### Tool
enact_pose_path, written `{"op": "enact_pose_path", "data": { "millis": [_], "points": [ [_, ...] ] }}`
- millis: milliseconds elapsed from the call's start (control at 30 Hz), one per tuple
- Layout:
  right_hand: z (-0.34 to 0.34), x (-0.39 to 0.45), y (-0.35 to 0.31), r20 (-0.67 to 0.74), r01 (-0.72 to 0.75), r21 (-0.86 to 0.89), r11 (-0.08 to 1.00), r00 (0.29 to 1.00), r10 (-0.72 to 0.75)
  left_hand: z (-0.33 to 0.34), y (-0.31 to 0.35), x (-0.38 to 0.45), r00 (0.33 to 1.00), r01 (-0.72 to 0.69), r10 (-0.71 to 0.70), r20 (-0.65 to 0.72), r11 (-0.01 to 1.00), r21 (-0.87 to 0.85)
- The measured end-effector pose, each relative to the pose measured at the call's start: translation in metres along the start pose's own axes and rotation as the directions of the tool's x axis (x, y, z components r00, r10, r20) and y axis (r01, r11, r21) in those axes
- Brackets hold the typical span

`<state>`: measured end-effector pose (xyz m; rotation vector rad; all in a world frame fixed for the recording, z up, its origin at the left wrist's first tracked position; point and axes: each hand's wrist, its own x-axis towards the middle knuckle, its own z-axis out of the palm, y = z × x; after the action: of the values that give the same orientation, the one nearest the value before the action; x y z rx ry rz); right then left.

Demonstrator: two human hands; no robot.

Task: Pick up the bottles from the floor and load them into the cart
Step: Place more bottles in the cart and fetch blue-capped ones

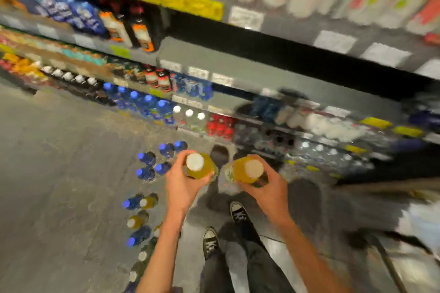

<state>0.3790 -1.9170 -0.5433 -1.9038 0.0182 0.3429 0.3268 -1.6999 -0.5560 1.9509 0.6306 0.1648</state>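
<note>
My left hand (pixel 183 181) grips a yellow bottle with a white cap (pixel 198 165), held upright above the floor. My right hand (pixel 266 188) grips a second yellow bottle with a white cap (pixel 247 170), close beside the first. Several blue-capped bottles (pixel 152 164) stand on the floor to the left of my hands. More bottles, some blue-capped and some yellow with white caps (pixel 137 221), run in a line down the floor by my left arm. The cart (pixel 385 261) shows only as a blurred dark frame at the lower right.
Store shelves packed with drinks (pixel 214 93) rise ahead and to the right. Grey concrete floor (pixel 59 185) spreads to the left. My two feet in dark sneakers (pixel 239 214) stand just below my hands. The whole picture is motion-blurred.
</note>
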Motion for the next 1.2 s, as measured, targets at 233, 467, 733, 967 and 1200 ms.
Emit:
{"op": "enact_pose_path", "data": {
  "millis": [233,467,733,967,1200],
  "points": [
    [-0.133,-0.094,-0.03,-0.368,0.036,0.094,0.995,0.93,0.001,0.063,0.112,-0.058,0.924,-0.274,0.288,0.25,0.957,-0.092],
    [-0.254,-0.212,-0.003,-0.671,-0.021,0.119,0.993,0.736,0.096,0.157,0.197,-0.152,0.732,-0.327,0.405,0.547,0.914,-0.239],
    [-0.378,-0.339,0.066,-0.811,0.019,0.227,0.974,0.558,0.179,0.274,0.256,-0.298,0.527,-0.424,0.508,0.681,0.852,-0.308],
    [-0.5,-0.431,0.13,-0.886,0.054,0.205,0.977,0.435,0.162,0.377,0.297,-0.435,0.394,-0.481,0.569,0.722,0.797,-0.365],
    [-0.586,-0.487,0.171,-0.936,0.061,0.244,0.968,0.277,0.218,0.462,0.333,-0.521,0.28,-0.446,0.51,0.813,0.82,-0.36]
  ]
}}
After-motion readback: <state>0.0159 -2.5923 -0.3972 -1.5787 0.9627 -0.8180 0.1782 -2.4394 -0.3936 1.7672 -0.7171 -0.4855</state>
